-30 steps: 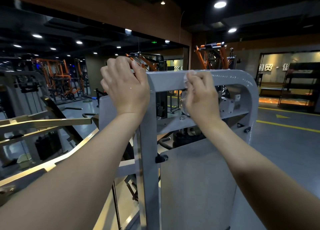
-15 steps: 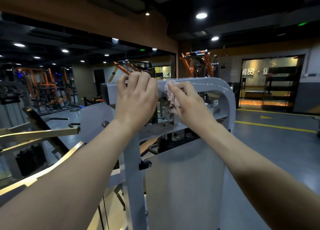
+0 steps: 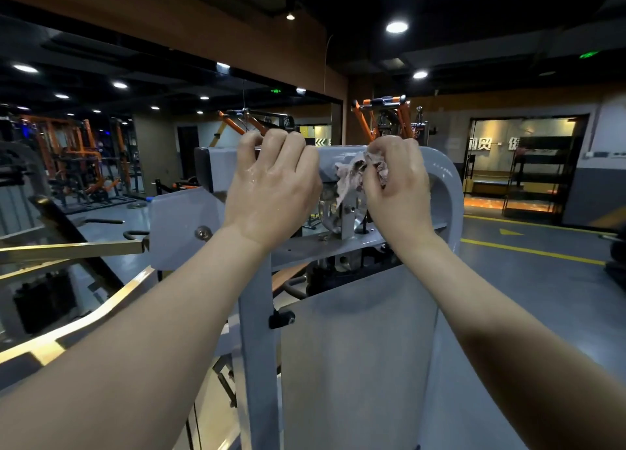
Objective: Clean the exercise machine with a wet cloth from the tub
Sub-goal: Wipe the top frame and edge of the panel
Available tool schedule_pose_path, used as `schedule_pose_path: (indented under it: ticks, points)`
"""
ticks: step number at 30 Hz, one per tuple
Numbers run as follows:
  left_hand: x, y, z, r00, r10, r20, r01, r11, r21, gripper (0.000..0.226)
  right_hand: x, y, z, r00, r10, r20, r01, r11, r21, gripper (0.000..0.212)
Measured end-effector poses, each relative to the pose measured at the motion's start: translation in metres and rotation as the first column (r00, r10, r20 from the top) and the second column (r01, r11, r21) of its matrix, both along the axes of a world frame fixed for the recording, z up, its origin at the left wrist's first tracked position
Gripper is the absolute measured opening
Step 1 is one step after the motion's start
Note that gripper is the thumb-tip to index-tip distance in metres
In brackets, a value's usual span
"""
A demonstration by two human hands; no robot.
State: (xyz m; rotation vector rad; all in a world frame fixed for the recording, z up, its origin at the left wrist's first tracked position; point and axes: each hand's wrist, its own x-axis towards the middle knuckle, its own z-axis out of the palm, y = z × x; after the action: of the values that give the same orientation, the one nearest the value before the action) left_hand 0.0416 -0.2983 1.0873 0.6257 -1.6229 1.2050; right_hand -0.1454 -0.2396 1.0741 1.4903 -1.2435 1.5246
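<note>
Since half a second ago the right hand (image 3: pixel 399 185) and the cloth (image 3: pixel 352 175) have slid a little to the right along the top bar of the exercise machine (image 3: pixel 443 178). The left hand (image 3: pixel 274 185) has stayed about where it was. Left grip: fingers curled over the near-left end of the grey top bar, holding it; the back of the hand looks wet and shiny. Right grip: clenched round the cloth, a pale crumpled wad pressed against the front face of the top bar, with its loose end sticking out left of the fingers and hanging toward the pulley wheel (image 3: pixel 330 212). So the cloth is at the top of the machine, between the two hands and closer to the right one. Both forearms reach up from the bottom of the head view. Under the bar are a grey upright post (image 3: pixel 257 331) and a flat grey panel (image 3: pixel 355 348). Gold-coloured bars (image 3: pixel 67 246) lie to the left. Orange machines (image 3: pixel 382 114) stand behind. The grey floor (image 3: pixel 542 297) has a yellow line (image 3: pixel 531 251).
</note>
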Motion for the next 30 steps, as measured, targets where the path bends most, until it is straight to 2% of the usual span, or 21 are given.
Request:
schedule_pose_path:
  ticks: [4, 7, 11, 13, 15, 18, 21, 23, 25, 28, 30]
  points:
    - [0.001, 0.0, 0.0, 1.0, -0.015, 0.013, 0.015, 0.999, 0.04, 0.022, 0.015, -0.016, -0.011, 0.997, 0.007, -0.08, -0.006, 1.0, 0.015, 0.015]
    - [0.001, 0.0, 0.0, 1.0, -0.017, 0.005, 0.017, 0.999, 0.045, 0.023, 0.02, -0.022, -0.025, 0.988, 0.026, -0.153, -0.02, 0.999, 0.04, 0.032]
    - [0.001, -0.001, 0.001, 1.0, -0.018, 0.021, 0.016, 0.998, 0.061, 0.023, 0.013, -0.02, -0.021, 0.985, 0.018, -0.169, -0.013, 1.0, 0.028, 0.031]
    - [0.001, -0.001, 0.001, 0.999, -0.025, 0.019, 0.024, 0.997, 0.072, 0.022, 0.012, -0.015, -0.016, 0.993, 0.047, -0.11, -0.044, 0.999, 0.031, 0.043]
    - [0.001, 0.0, 0.001, 0.999, -0.035, 0.012, 0.034, 0.996, 0.077, 0.023, 0.011, -0.01, -0.014, 0.998, 0.067, -0.016, -0.067, 0.998, -0.007, 0.046]
    - [0.001, 0.003, 0.001, 0.997, -0.081, 0.01, 0.08, 0.994, 0.076, 0.031, 0.013, -0.005, -0.011, 0.99, 0.111, 0.091, -0.107, 0.993, -0.052, 0.03]
    - [0.005, 0.004, 0.002, 0.984, -0.152, 0.089, 0.144, 0.985, 0.09, 0.044, 0.02, 0.006, -0.009, 0.959, 0.193, 0.209, -0.205, 0.978, 0.039, 0.021]
    - [0.007, 0.006, 0.002, 0.973, -0.155, 0.173, 0.14, 0.986, 0.096, 0.048, 0.025, 0.016, -0.007, 0.906, 0.305, 0.294, -0.346, 0.933, 0.1, 0.02]
    - [0.009, 0.007, 0.001, 0.965, -0.154, 0.212, 0.135, 0.985, 0.104, 0.038, 0.026, 0.025, -0.002, 0.78, 0.463, 0.421, -0.558, 0.819, 0.134, 0.016]
    - [0.009, 0.005, 0.0, 0.964, -0.197, 0.176, 0.18, 0.978, 0.109, 0.017, 0.017, 0.027, -0.001, 0.644, 0.531, 0.55, -0.694, 0.708, 0.129, 0.009]
    - [0.008, 0.004, 0.0, 0.969, -0.205, 0.141, 0.19, 0.975, 0.118, 0.016, 0.012, 0.027, -0.003, 0.542, 0.564, 0.623, -0.773, 0.625, 0.107, 0.013]
